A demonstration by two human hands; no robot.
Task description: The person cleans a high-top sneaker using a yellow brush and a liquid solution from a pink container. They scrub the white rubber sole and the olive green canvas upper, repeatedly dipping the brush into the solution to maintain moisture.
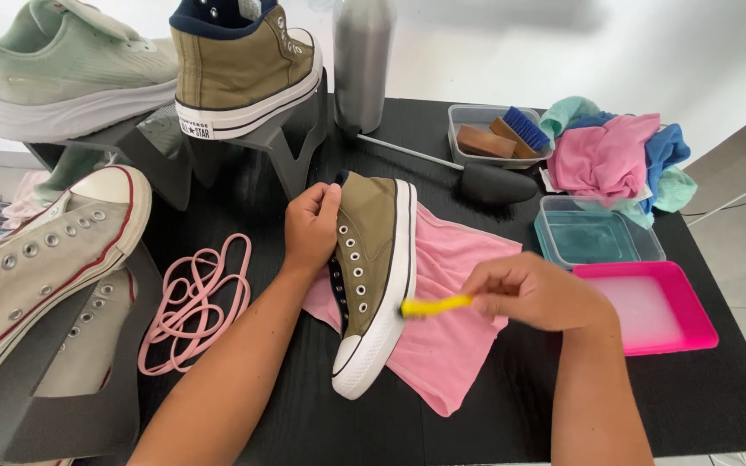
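The right hand [537, 293], nearest the camera, pinches a small yellow brush [436, 305] against the white sole of the olive shoe [373, 276]. The left hand [311, 226] clasps that shoe's ankle, tilting it on its side over a pink cloth [451, 345], which likely shields the bench [494, 423]. Pink laces [196, 302] lie left of the shoe.

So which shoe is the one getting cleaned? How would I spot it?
Look at the middle of the black table, where a pink cloth is spread out. The olive high-top shoe lies on its side there, gripped by the left hand. Unlike its upright twin on a stand, a yellow brush touches its white sole.
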